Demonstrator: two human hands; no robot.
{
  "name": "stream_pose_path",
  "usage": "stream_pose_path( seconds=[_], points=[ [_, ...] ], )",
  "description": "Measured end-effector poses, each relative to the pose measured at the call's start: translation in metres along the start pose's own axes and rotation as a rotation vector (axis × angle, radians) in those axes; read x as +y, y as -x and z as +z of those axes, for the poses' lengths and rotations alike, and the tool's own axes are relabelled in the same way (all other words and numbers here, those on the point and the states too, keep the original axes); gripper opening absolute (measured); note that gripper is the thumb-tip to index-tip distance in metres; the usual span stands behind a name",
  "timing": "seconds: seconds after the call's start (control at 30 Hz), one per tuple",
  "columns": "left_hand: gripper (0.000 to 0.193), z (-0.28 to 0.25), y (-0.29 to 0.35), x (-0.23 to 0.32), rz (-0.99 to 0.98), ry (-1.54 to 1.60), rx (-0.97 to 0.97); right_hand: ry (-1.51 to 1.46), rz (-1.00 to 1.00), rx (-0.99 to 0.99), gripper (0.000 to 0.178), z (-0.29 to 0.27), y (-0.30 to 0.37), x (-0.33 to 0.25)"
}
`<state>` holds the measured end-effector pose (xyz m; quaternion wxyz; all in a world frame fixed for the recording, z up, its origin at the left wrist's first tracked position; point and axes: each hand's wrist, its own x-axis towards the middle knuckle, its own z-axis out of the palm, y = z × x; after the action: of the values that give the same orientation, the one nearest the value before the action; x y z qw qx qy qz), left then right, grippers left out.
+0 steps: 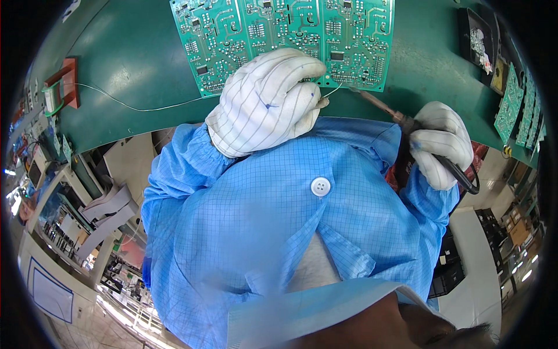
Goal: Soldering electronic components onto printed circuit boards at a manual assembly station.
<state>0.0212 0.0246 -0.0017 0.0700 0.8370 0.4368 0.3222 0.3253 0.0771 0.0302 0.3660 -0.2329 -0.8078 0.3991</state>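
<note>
My left hand, in a white striped glove, is closed in a pinch on a thin solder wire. A short end of the wire sticks out past the fingertips beside the near edge of a green circuit board panel. The hand covers part of that panel's near edge. In my right hand, also gloved, is a soldering iron. Fingers wrap its dark handle, and its tip points left toward the board's near edge, close to the wire's end. Whether tip and wire touch, I cannot tell.
A reddish-brown stand with a wire spool is at the left of the green table. A black tray with whitish scraps lies at the far right. Several green boards stand upright near the right edge.
</note>
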Motion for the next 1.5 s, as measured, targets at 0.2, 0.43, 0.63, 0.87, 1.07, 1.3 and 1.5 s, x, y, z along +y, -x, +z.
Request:
stream_pose_path(
  seconds=[0.2,0.43,0.63,0.87,1.07,1.3,1.5],
  points=[
    [0.022,0.008,-0.023,0.012,0.001,0.067,0.000,0.259,0.213,0.773,0.012,0.008,0.007,0.000],
    [0.025,-0.023,-0.040,0.018,-0.041,0.103,0.052,0.686,0.193,0.828,0.017,-0.023,0.023,0.041],
    [0.026,-0.052,-0.022,0.003,-0.290,0.089,0.141,0.575,0.162,0.955,0.020,-0.019,0.020,0.050],
    [0.026,-0.053,-0.019,-0.011,-0.181,0.031,0.020,0.656,0.213,0.891,0.020,-0.016,0.011,0.040],
    [0.029,-0.043,-0.021,-0.010,-0.141,-0.065,-0.154,0.492,0.256,0.839,0.022,0.019,0.004,0.020],
    [0.021,-0.035,-0.018,-0.018,-0.085,-0.026,-0.039,0.416,0.313,0.743,0.024,0.025,0.008,0.012],
    [0.020,-0.034,-0.013,-0.016,-0.084,-0.015,-0.014,0.392,0.274,0.727,0.022,0.025,0.009,0.018]
  ],
)
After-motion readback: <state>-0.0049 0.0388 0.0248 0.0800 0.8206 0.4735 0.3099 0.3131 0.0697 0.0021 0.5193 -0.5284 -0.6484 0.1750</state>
